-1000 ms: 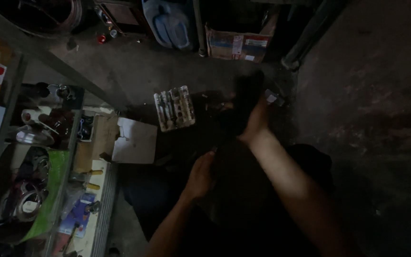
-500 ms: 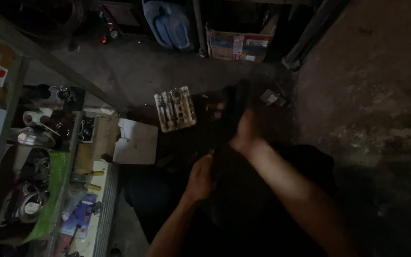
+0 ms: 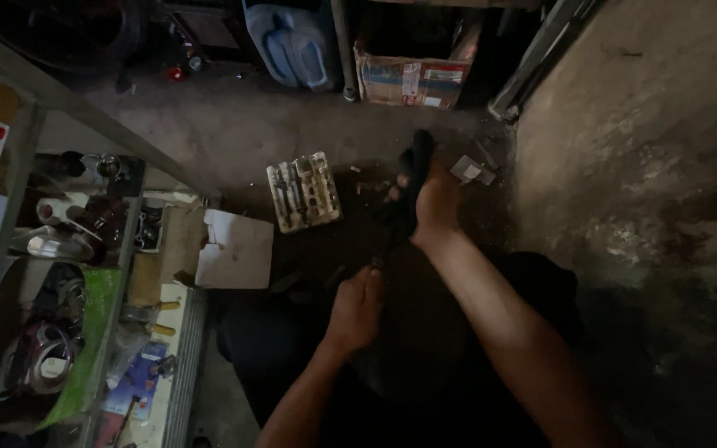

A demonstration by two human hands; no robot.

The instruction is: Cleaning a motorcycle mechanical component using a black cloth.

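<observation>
Dim floor; dark tool (image 3: 412,178) within right hand (image 3: 435,207)

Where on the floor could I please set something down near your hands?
Bare concrete lies between the socket tray and the cardboard box, and right of the right hand. It is crowded around the left hand and the shelf.

Probably a dim workshop: tool tray (image 3: 303,192) on stained concrete floor (image 3: 641,166), cluttered parts shelves (image 3: 60,274).
</observation>
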